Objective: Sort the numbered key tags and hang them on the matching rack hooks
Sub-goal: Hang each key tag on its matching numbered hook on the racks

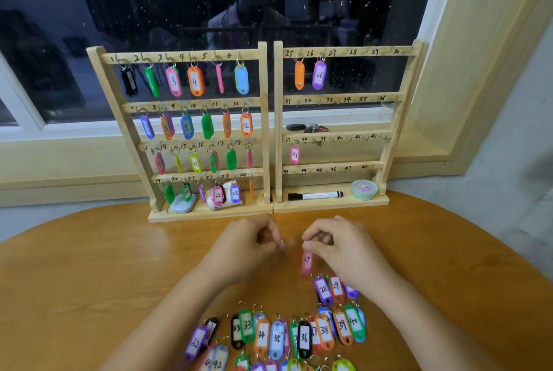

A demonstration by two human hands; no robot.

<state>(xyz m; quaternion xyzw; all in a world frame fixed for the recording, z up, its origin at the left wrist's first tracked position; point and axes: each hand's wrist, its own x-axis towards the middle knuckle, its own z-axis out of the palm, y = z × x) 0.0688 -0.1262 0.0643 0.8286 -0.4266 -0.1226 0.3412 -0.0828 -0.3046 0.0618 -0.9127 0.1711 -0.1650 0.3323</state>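
**Pink tag held over the table, one rack filled**

From my remote seat, I see a wooden table (pixel 89 266) carrying two racks side by side in front of a dark window. The left rack (pixel 179 57) has tags along all four rails. The right rack (pixel 344 98) bears three, under 25, 26 and 37. Loose tags (pixel 276 337) lie in rows at the near edge, with numbers from 28 to 42 legible. Above them the right hand (pixel 338 246) pinches the ring of a pink tag (pixel 307 263), which hangs clear of the table, its number blurred. The left hand (pixel 242 243) sits just beside it, fingers curled; I cannot tell whether it holds anything. A black marker (pixel 317 195) and a pale green tub (pixel 364 189) rest on the right rack's base.
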